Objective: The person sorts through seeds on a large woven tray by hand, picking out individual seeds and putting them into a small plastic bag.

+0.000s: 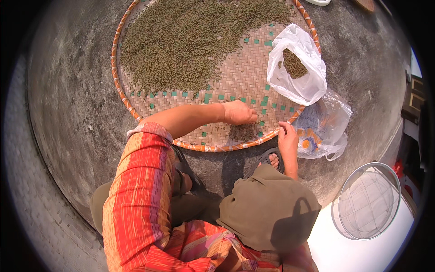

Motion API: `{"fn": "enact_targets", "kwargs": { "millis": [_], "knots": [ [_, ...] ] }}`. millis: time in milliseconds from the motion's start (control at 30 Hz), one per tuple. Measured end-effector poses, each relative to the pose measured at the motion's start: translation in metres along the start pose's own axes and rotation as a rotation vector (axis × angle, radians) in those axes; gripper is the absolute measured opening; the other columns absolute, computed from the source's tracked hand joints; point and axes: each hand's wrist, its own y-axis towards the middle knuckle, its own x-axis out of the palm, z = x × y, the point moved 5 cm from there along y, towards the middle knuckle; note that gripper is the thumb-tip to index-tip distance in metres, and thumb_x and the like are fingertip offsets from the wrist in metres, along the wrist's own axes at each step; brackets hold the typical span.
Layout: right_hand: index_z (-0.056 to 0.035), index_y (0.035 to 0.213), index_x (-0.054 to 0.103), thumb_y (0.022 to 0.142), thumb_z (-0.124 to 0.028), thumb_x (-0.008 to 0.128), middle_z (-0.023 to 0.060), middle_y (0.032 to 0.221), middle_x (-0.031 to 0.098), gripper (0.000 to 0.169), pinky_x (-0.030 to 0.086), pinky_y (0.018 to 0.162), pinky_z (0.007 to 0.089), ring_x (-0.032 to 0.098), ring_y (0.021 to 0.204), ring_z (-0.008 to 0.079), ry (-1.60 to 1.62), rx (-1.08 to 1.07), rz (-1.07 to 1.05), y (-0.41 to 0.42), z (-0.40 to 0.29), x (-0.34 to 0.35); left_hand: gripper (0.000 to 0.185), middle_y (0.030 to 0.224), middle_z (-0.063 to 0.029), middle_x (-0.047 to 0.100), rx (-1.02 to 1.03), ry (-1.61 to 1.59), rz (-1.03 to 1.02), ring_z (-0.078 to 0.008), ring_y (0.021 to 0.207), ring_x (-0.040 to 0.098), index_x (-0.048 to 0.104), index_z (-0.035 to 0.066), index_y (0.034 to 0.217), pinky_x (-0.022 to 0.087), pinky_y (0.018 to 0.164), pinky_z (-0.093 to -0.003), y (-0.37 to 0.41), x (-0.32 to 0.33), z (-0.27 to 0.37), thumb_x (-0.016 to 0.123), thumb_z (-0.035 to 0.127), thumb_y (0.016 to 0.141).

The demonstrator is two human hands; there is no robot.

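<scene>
A round woven bamboo tray [238, 73] with an orange-bound rim lies on the ground before me. Small green-brown beans or seeds [183, 47] cover its far and left part. My left hand [239, 113] is over the near part of the tray, fingers bent downward; whether anything is pinched in them is hidden. Below it lies a thin, darker scatter of seeds [242, 132]. My right hand [288, 134] is at the tray's near right rim, fingers slightly apart and holding nothing visible. An opened white plastic bag [314, 81] with seeds inside rests on the right rim.
A clear printed plastic bag [319, 125] lies on the concrete outside the right rim. At the lower right, a round wire-mesh sieve [368, 202] leans over a white surface [380, 238]. My sandalled foot [273, 159] is close to the near rim. Part of a white object [319, 1] shows at the top.
</scene>
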Motion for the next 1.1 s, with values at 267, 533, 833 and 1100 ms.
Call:
{"fn": "enact_targets", "kwargs": {
  "millis": [267, 533, 833, 1100],
  "knots": [
    [0.0000, 0.106, 0.065, 0.093, -0.006, 0.054, 0.0172, 0.097, 0.065, 0.019, 0.051, 0.074, 0.0407, 0.065, 0.088, 0.0342, 0.002, -0.029, 0.031, -0.003, 0.015, -0.005, 0.028, 0.083, -0.0045, 0.058, -0.561, -1.282, 0.469, -0.0163, 0.062, 0.053, 0.058, 0.001, 0.104, 0.042, 0.055, -0.0287, 0.045, -0.068, -0.012, 0.046, 0.027, 0.103],
    [0.0027, 0.106, 0.066, 0.092, -0.004, 0.053, 0.0222, 0.102, 0.066, 0.020, 0.050, 0.077, 0.0408, 0.065, 0.091, 0.0362, 0.035, -0.031, 0.030, -0.001, 0.006, -0.004, 0.041, 0.126, -0.0141, 0.052, -0.774, -1.844, 0.691, -0.0227, 0.108, 0.053, 0.051, -0.006, 0.123, 0.045, 0.094, -0.0346, 0.110, -0.114, -0.034, 0.054, 0.027, 0.099],
    [0.0001, 0.120, 0.058, 0.085, 0.000, 0.057, 0.0186, 0.115, 0.057, 0.035, 0.046, 0.090, 0.0454, 0.057, 0.104, 0.0377, -0.094, -0.231, -0.100, 0.011, -0.027, 0.016, 0.049, 0.125, -0.0120, 0.059, -0.541, -0.452, 0.002, -0.0302, 0.113, 0.058, 0.056, -0.002, 0.128, 0.047, 0.101, -0.0407, -0.011, -0.053, -0.038, 0.070, 0.021, 0.087],
    [0.0003, 0.130, 0.048, 0.082, -0.002, 0.062, 0.0187, 0.131, 0.046, 0.050, 0.045, 0.097, 0.0456, 0.044, 0.122, 0.0383, -0.446, -0.313, -0.055, 0.009, -0.029, 0.065, 0.071, 0.137, -0.0126, 0.043, -0.356, -0.097, 0.267, -0.0326, 0.130, 0.038, 0.046, 0.004, 0.137, 0.035, 0.110, -0.0452, -0.047, 0.006, 0.000, 0.077, 0.027, 0.077]
  ]
}}
